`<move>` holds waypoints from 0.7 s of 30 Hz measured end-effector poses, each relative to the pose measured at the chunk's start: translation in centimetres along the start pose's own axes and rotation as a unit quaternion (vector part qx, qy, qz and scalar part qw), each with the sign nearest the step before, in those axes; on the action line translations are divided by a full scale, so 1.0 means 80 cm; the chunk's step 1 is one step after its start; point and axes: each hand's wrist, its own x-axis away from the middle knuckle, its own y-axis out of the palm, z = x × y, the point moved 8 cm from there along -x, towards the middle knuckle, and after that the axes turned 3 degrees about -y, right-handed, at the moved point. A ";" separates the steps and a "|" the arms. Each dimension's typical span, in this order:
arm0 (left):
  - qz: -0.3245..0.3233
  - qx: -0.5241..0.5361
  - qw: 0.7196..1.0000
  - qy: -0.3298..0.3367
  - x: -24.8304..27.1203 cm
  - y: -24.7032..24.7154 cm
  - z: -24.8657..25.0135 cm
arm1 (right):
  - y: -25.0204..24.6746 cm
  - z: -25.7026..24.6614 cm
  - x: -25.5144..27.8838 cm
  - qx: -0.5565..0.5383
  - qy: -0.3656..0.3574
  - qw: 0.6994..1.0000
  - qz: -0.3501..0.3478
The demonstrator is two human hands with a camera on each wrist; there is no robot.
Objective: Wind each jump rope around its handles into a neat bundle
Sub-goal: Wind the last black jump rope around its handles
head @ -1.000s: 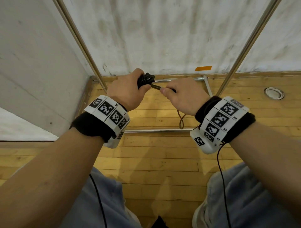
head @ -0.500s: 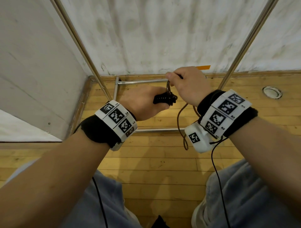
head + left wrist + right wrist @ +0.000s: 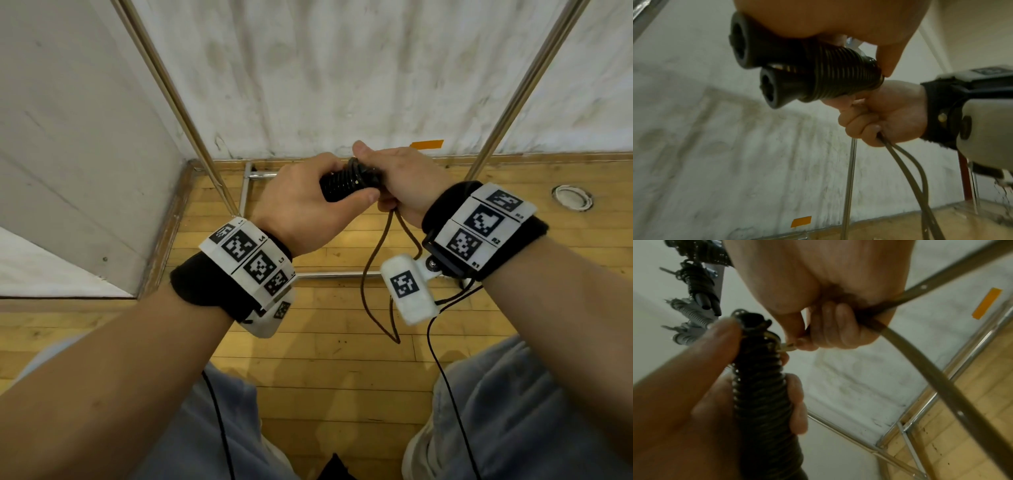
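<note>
Between my hands, the handles (image 3: 764, 65) sit side by side in my left hand's (image 3: 301, 209) grip, most of the rope (image 3: 838, 78) already coiled tight. My right hand (image 3: 407, 185) pinches the remaining doubled loop (image 3: 373, 281); I judge a few turns remain.

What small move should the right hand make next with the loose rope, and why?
Probably lay one more turn around the handles. The left hand grips them with many coils already on, and the right hand holds the rope, a loose loop of which hangs below.
</note>
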 end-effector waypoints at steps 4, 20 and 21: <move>0.035 0.090 0.995 -0.038 -0.001 -0.009 0.002 | 0.013 0.003 0.005 -0.074 0.016 0.997 0.000; 0.060 -0.046 0.995 -0.070 -0.027 -0.012 -0.032 | 0.045 -0.010 0.020 0.274 -0.122 0.953 0.034; 0.038 -0.062 0.995 -0.065 -0.028 -0.003 -0.033 | 0.040 -0.008 0.019 0.275 -0.113 0.954 0.038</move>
